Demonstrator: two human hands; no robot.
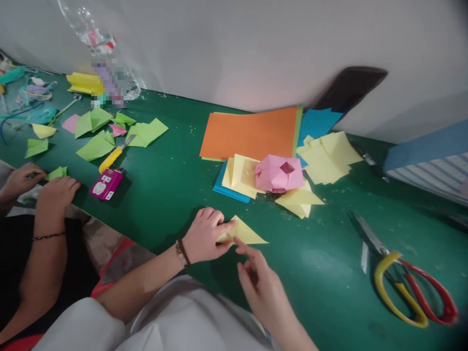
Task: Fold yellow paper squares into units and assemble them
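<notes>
Fingers (222,220) of the left hand (204,236) are closed on a yellow paper triangle (245,233), which sits just above the surface. Fingers (245,254) of the right hand (262,292) are open and spread, with the index tip at the triangle's lower edge.

Largest is the green surface (175,170), running across the view below a white wall (226,48). Beyond the hands lies an orange sheet (248,134), with a blue sheet (318,124) just beside it and loose yellow squares (327,157) to the right. A pink folded paper model (280,173) rests on folded yellow sheets (239,176) in front of the orange sheet. Scissors (413,292) with red and yellow handles lie at lower right, well apart from the right hand.

At left, a co-worker's hands (40,184) rest at the surface edge, touching a small green paper piece (56,173). Green paper cuttings (95,146) lie beyond them, near a yellow utility knife (114,157) and a small magenta packet (107,184).
</notes>
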